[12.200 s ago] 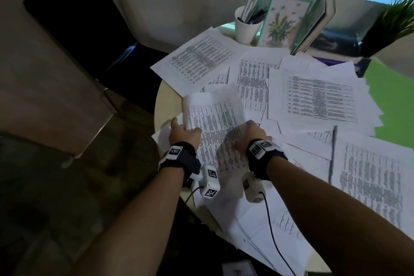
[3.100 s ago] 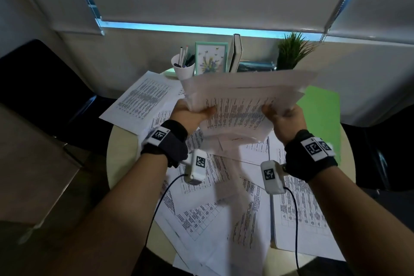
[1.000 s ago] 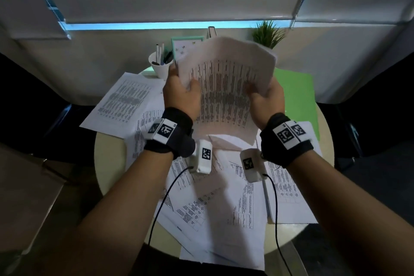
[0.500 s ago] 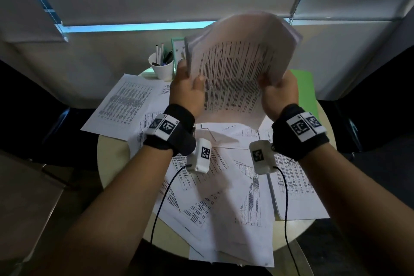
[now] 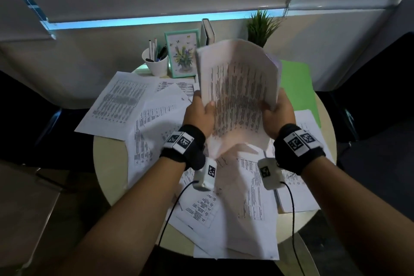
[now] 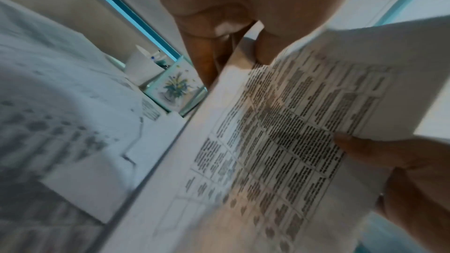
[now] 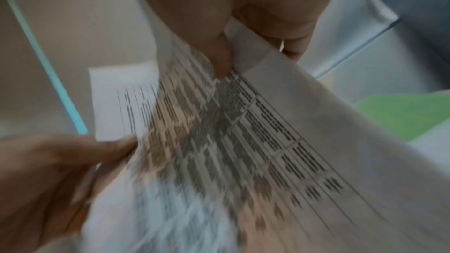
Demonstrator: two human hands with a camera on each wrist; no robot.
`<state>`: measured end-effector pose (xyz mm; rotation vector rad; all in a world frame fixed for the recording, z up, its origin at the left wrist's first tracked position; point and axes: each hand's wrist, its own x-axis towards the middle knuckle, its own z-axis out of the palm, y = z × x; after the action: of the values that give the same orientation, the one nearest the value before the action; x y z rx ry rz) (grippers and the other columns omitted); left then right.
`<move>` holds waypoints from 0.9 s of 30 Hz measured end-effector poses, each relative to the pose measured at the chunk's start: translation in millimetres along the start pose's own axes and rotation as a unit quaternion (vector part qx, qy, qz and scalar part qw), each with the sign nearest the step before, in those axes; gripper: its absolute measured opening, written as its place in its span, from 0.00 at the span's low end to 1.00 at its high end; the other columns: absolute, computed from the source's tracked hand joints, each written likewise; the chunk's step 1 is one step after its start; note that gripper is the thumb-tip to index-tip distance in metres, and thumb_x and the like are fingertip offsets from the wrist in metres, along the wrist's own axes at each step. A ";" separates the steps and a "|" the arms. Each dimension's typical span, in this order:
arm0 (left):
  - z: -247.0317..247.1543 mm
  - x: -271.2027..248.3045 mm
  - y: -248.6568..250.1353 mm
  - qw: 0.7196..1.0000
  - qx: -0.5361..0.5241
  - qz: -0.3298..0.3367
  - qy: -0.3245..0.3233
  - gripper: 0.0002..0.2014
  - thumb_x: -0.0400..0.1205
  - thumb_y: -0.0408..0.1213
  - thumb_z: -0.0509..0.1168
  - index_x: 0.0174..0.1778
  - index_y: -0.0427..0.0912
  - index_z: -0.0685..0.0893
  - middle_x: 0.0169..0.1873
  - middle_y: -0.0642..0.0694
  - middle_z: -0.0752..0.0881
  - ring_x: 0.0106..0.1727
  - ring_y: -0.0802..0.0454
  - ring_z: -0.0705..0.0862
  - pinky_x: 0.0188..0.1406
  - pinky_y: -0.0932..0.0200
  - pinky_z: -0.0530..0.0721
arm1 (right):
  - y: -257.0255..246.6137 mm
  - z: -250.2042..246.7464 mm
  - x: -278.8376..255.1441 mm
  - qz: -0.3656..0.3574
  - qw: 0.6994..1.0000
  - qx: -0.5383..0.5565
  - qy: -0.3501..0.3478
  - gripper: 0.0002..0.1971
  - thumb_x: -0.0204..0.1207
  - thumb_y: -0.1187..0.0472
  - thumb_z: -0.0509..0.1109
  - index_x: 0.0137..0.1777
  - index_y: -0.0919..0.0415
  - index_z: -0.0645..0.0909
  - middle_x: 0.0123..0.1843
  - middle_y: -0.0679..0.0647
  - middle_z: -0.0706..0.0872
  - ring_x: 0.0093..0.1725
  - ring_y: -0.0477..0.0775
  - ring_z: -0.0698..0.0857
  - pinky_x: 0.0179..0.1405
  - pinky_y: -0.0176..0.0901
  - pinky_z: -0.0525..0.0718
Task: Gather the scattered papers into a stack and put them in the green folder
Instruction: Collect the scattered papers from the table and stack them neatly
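Note:
I hold a bundle of printed papers upright above the round table, its top bowing back. My left hand grips its left edge, thumb on the printed face; my right hand grips the right edge. The left wrist view shows the left thumb on the bundle; the right wrist view shows the right thumb pinching the bundle. More loose printed sheets lie scattered on the table. The green folder lies flat at the back right, partly hidden behind the bundle.
At the table's back stand a white cup of pens, a framed flower picture, an upright book and a small plant. Dark chairs stand left and right. Window blinds hang behind.
Over the last second the bundle rose, then dropped lower toward the table, still upright in both hands. Earlier I was collecting sheets off the table into this bundle.

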<state>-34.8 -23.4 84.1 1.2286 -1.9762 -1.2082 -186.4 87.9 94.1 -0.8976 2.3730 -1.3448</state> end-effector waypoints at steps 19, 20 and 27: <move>199.4 -21.2 12.3 0.955 0.086 -0.206 -0.196 0.26 0.84 0.44 0.63 0.76 0.40 0.65 0.72 0.41 0.76 0.68 0.39 0.78 0.65 0.51 0.76 | 181.3 -126.0 61.7 0.200 0.963 -0.159 -0.088 0.21 0.75 0.62 0.73 0.67 0.62 0.78 0.61 0.63 0.86 0.56 0.65 0.85 0.51 0.45 0.79; 205.7 -22.3 6.9 0.952 0.104 -0.212 -0.196 0.27 0.84 0.46 0.63 0.76 0.42 0.65 0.71 0.40 0.77 0.67 0.38 0.79 0.65 0.50 0.77 | 188.3 -124.9 60.9 0.209 0.961 -0.155 -0.095 0.20 0.75 0.62 0.73 0.67 0.62 0.77 0.61 0.63 0.86 0.56 0.66 0.85 0.51 0.46 0.79; 227.2 -28.2 -9.2 0.935 0.236 -0.204 -0.168 0.26 0.76 0.48 0.67 0.68 0.45 0.71 0.52 0.44 0.86 0.49 0.40 0.86 0.54 0.47 0.86 | 218.9 -110.0 60.4 0.230 0.954 -0.158 -0.110 0.19 0.75 0.65 0.70 0.66 0.59 0.77 0.58 0.65 0.86 0.54 0.67 0.85 0.54 0.53 0.85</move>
<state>-194.6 94.5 -30.2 1.8484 -2.4401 -1.2370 -372.7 206.7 -27.9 -0.4819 2.4473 -0.6666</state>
